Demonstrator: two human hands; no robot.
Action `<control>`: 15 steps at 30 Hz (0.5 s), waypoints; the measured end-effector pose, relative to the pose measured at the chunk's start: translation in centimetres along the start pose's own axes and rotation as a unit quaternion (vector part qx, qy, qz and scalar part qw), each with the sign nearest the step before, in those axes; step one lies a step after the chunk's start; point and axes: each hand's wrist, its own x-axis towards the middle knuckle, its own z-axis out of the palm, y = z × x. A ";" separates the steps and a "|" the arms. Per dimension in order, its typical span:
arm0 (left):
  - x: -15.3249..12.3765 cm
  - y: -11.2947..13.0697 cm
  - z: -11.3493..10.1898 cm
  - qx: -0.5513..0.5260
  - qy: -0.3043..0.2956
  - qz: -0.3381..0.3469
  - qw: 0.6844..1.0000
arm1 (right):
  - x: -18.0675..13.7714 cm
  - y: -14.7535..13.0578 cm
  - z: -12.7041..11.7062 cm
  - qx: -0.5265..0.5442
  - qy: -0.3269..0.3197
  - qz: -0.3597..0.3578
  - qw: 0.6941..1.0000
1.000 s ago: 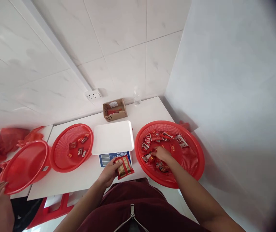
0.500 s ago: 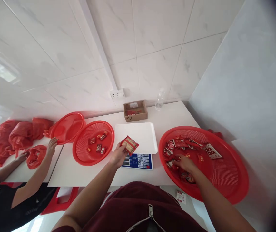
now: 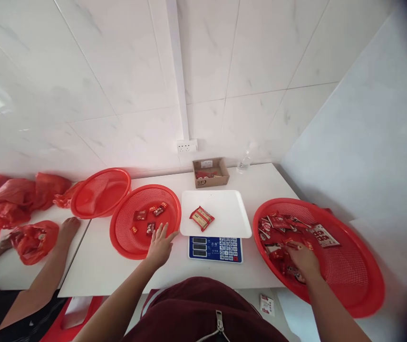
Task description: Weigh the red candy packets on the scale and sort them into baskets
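A red packet (image 3: pixel 201 218) lies on the white tray of the scale (image 3: pixel 225 227) in the middle of the white table. My left hand (image 3: pixel 159 245) is open, fingers spread, over the near rim of the middle red basket (image 3: pixel 125 237), which holds several small candies (image 3: pixel 148 216). My right hand (image 3: pixel 302 259) reaches into the large red basket (image 3: pixel 353 289) on the right, resting on a pile of red packets (image 3: pixel 282 228); its fingers are curled, and I cannot make out what they hold.
A small cardboard box (image 3: pixel 210 172) and a clear bottle (image 3: pixel 244 161) stand by the wall. Another red basket (image 3: pixel 100 192) tilts at the left. Another person's hands (image 3: pixel 64 230) handle red bags (image 3: pixel 28 240) on the left table. A packet (image 3: pixel 266 304) lies on the floor.
My left hand has set the red packet on the scale tray and drawn back to the middle basket, open. My right hand stays in the right basket. The view has turned left.
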 end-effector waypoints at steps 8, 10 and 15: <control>-1.3 0.1 -1.4 -0.038 -0.060 0.005 0.997 | -5.2 -11.2 2.0 0.339 -0.153 0.018 0.928; -1.8 -0.1 -1.9 -0.055 -0.090 0.002 0.994 | -6.5 -14.0 4.2 0.366 -0.230 -0.008 0.902; -2.9 -0.9 -2.6 -0.047 -0.126 -0.015 0.991 | -6.2 -15.2 6.1 0.324 -0.216 -0.072 0.918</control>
